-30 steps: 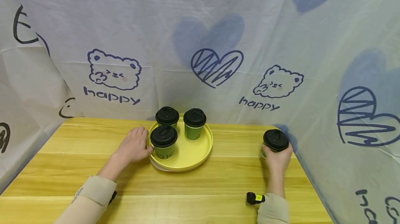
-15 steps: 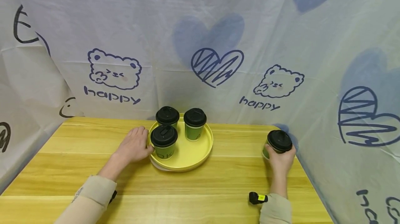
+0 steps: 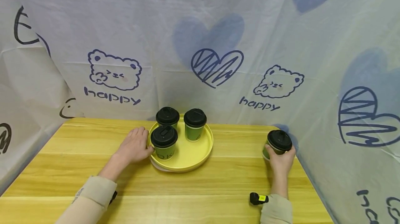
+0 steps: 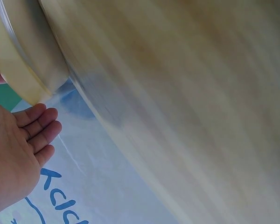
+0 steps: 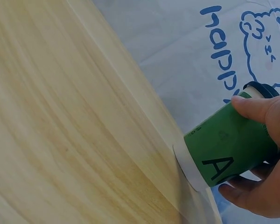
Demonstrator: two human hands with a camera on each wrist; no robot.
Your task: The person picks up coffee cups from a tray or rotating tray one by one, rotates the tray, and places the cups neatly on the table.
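My right hand (image 3: 282, 161) grips a green paper coffee cup (image 5: 228, 142) with a black lid (image 3: 279, 140), near the table's right edge. In the right wrist view, thumb and fingers lie on opposite sides of the cup, and its white base is at the tabletop. On the left, my left hand (image 3: 134, 144) holds the rim of a round yellow tray (image 3: 187, 156), the thumb over the rim and the fingers along its outer side. Three more lidded cups stand on the tray: a front one (image 3: 164, 142), a back left one (image 3: 167, 116) and a right one (image 3: 195, 125).
The wooden table (image 3: 193, 196) ends at a white cloth (image 3: 175, 36) printed with hearts and bears, which hangs behind it and at both sides. A small black device (image 3: 258, 198) with a yellow label sits at my right sleeve.
Over the first half second my right hand and its cup shifted slightly to the right; since then they have stayed in place. The left hand and the tray have not visibly moved.
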